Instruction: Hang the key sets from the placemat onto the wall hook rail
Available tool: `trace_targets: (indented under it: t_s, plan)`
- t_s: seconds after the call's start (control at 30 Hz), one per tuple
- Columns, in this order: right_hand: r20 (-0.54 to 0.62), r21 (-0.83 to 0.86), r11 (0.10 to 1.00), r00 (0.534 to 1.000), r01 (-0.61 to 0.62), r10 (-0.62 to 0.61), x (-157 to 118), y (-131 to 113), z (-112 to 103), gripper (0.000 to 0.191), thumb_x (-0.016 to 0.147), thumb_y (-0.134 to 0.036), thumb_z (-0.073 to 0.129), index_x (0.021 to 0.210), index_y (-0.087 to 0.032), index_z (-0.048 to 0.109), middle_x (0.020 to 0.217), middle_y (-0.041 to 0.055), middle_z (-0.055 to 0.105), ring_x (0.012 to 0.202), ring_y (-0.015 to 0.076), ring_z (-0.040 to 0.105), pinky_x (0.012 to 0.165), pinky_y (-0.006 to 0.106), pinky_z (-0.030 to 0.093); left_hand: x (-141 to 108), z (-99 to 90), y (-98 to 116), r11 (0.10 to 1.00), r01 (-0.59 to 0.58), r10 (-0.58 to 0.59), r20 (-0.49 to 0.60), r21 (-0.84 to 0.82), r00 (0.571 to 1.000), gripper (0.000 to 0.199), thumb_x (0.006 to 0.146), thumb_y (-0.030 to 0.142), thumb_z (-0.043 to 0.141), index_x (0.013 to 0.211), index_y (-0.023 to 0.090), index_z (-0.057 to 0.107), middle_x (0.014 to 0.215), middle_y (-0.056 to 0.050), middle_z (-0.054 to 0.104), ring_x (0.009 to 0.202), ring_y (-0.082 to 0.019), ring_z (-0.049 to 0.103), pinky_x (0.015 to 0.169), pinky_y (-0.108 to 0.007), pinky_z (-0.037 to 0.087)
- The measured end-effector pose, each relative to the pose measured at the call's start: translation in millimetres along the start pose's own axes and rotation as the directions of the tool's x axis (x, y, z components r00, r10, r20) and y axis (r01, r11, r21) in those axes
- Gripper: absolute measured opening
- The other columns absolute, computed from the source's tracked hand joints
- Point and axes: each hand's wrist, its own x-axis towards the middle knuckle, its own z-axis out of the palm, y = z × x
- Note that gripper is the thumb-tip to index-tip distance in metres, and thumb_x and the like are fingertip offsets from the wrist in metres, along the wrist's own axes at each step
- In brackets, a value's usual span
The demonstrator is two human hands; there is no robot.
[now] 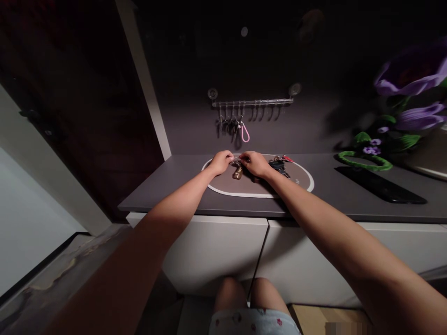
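Note:
My left hand is closed in a pinch on a small metal key ring above the oval mat. From the other side the fingertips of my right hand are pinched at the same key ring. A brown and gold fob hangs or rests just below, between both hands. Its fine details are too small to read. Beyond my right wrist lies a pile of dark keys with a red tag, partly covered by my forearm. Everything is on the brown oval mat with a white rim.
A clear rail with hooks is fixed to the wall, with several keys and a pink strap on its left half. To the right lie a black slab-like object, a green ring and purple flowers. White cabinet doors stand below the counter.

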Motion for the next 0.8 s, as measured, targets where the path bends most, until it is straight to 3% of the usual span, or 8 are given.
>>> trace_targets:
  t_s: [0.13, 0.27, 0.53, 0.8]
  plan:
    - [-0.016, 0.040, 0.999, 1.000, 0.018, -0.017, 0.9, 0.8, 1.8, 0.021, 0.077, -0.019, 0.053, 0.094, -0.017, 0.065, 0.095, 0.0084, 0.066, 0.086, 0.0179, 0.059, 0.076, 0.025, 0.040, 1.1, 5.1, 0.5, 0.910, 0.190, -0.187, 0.045, -0.369, 0.981, 0.011, 0.081, 0.011, 0.045, 0.071, 0.013, 0.050, 0.067, -0.001, 0.056, 0.061, -0.008, 0.055, 0.068, -0.027, 0.047]
    - [-0.032, 0.071, 0.997, 0.999, 0.032, -0.030, 0.8, 1.0, 3.0, 0.019, 0.077, -0.021, 0.054, 0.091, -0.017, 0.066, 0.091, 0.0081, 0.066, 0.082, 0.0177, 0.058, 0.073, 0.025, 0.040, 1.0, 5.8, 2.1, 0.791, 0.263, -0.257, 0.091, -0.552, 0.962, 0.008, 0.081, 0.011, 0.047, 0.073, 0.013, 0.047, 0.066, 0.001, 0.056, 0.058, -0.006, 0.055, 0.073, -0.031, 0.049]
    - [-0.082, 0.145, 0.989, 0.996, 0.040, -0.028, -0.3, -3.5, 1.3, 0.018, 0.076, -0.023, 0.053, 0.090, -0.017, 0.064, 0.088, 0.0058, 0.066, 0.077, 0.0150, 0.056, 0.071, 0.024, 0.039, 0.4, -1.4, 10.3, 0.640, 0.294, -0.314, 0.108, -0.710, 0.943, 0.006, 0.083, 0.010, 0.045, 0.077, 0.013, 0.046, 0.069, 0.001, 0.058, 0.063, -0.005, 0.058, 0.083, -0.035, 0.046]
    - [-0.194, 0.357, 0.933, 0.981, 0.051, 0.021, -1.5, -5.2, 0.3, 0.021, 0.075, -0.028, 0.055, 0.091, -0.016, 0.060, 0.083, 0.0036, 0.063, 0.074, 0.0128, 0.055, 0.073, 0.025, 0.040, 0.2, -4.9, 13.2, 0.581, 0.284, -0.277, 0.143, -0.763, 0.950, 0.004, 0.083, 0.014, 0.047, 0.080, 0.013, 0.048, 0.072, 0.001, 0.058, 0.065, -0.004, 0.056, 0.085, -0.036, 0.045]
